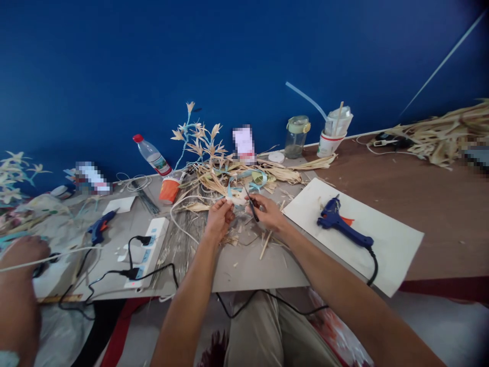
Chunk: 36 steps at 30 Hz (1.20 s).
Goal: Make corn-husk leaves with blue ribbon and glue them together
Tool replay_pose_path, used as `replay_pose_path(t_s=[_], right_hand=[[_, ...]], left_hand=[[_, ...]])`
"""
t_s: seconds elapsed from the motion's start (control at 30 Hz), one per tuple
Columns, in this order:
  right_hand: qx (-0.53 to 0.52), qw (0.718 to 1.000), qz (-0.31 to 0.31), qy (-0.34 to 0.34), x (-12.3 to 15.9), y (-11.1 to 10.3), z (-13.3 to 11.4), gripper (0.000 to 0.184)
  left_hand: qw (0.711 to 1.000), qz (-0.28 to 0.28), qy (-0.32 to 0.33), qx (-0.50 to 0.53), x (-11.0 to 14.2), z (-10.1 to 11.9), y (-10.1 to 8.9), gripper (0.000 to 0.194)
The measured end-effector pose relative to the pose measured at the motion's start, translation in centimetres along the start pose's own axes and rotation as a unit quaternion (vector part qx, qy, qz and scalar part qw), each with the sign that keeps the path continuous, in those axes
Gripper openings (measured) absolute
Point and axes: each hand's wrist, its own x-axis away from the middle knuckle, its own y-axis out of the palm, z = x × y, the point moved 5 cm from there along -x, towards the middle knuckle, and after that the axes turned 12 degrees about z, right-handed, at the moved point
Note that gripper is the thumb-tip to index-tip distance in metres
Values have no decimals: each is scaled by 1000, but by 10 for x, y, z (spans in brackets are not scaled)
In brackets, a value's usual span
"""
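Note:
My left hand (219,219) is closed in a pinch on a pale, thin strip (237,198), perhaps dried husk. Close on its right, my right hand (268,212) grips small dark scissors (252,206), their blades pointing up and away beside the strip. Whether the blades touch the strip is too small to tell. Just beyond both hands lies a heap of dried husks (284,174), with a light blue ribbon (263,178) curled among it. Scraps and thin clear rods are scattered beneath my wrists.
A blue glue gun (344,224) rests on a white board (389,244) to the right. Left are a power strip (153,250) with cords, a second glue gun (100,228) and a co-worker's hand (26,255). An orange cup (169,190), bottle (153,157) and jar (296,138) stand behind.

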Motion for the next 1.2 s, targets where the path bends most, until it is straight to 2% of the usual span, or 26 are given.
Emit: replay_pose_path(t_s=[0.17, 0.33, 0.63, 1.0, 1.2], right_hand=[[127, 988, -40, -74, 4, 2, -6, 27], [185, 974, -107, -75, 8, 5, -12, 24], [138, 979, -138, -62, 9, 6, -10, 24], [93, 980, -169, -44, 10, 8, -11, 23], [72, 980, -182, -28, 11, 10, -3, 25]], left_hand=[[999, 25, -4, 41, 0, 4, -3, 30], [997, 28, -3, 71, -2, 6, -6, 30], [996, 53, -2, 68, -4, 6, -9, 30], [999, 30, 4, 24, -3, 4, -6, 28], [999, 33, 22, -7, -4, 4, -7, 25]])
